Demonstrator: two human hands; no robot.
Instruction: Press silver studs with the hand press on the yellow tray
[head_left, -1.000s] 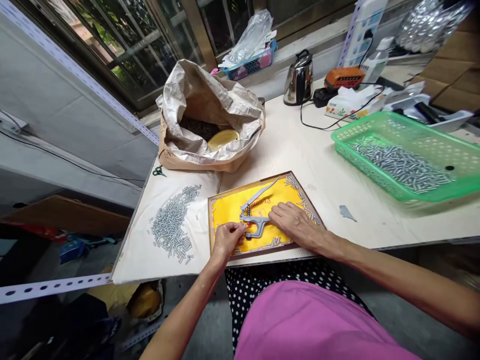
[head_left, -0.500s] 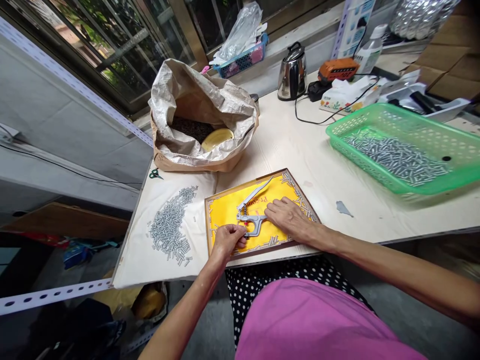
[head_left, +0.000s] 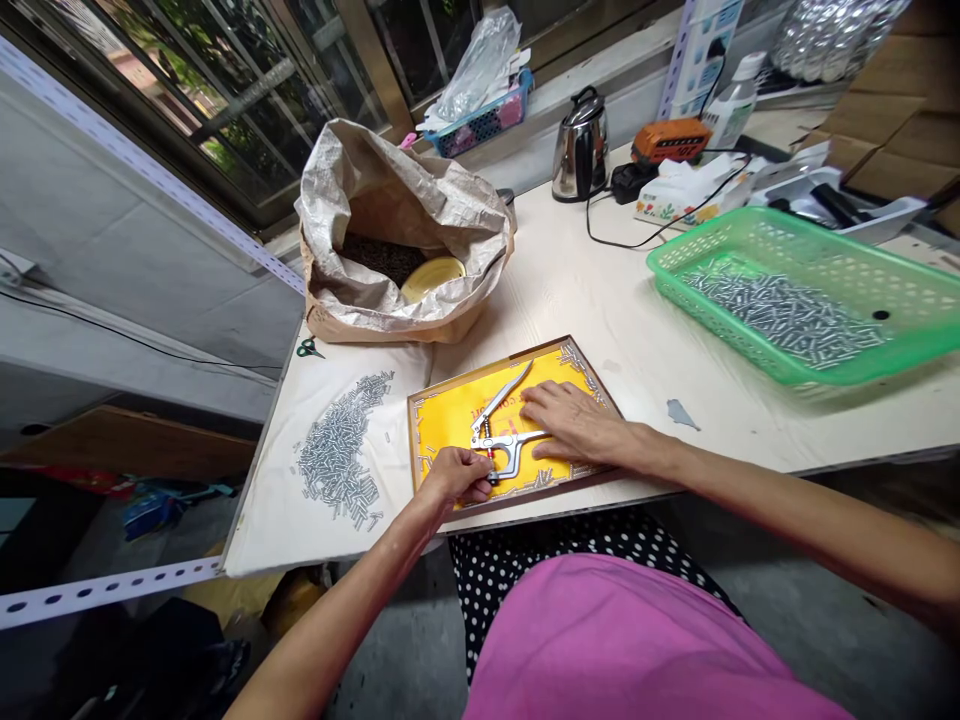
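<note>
A pair of silver snap pliers (head_left: pixel 507 444) with a spring and a red part near the jaw lies over a shallow, yellow-bottomed tray (head_left: pixel 448 415). My left hand (head_left: pixel 455 474) is closed in a pinch beside the jaw end; whatever sits between thumb and finger is hidden. Over the end of the lower handle lies my right hand (head_left: pixel 574 422), thumb on one side and fingers on the other. The upper handle slants away, untouched and spread apart from the lower one. Small metal pins (head_left: pixel 545 479) line the tray's edges.
Left of the tray is a heap of metal pins (head_left: pixel 337 450) on white cloth, near small scissors (head_left: pixel 309 348). Behind stands an open sack (head_left: pixel 405 310). At right are a green basket (head_left: pixel 720 335) of pins, a grey scrap (head_left: pixel 681 414) and a kettle (head_left: pixel 581 150).
The pliers have turned slightly, with the upper handle now steeper. My right hand has shifted back a little along the lower handle, baring more of it. The left hand stays at the jaw.
</note>
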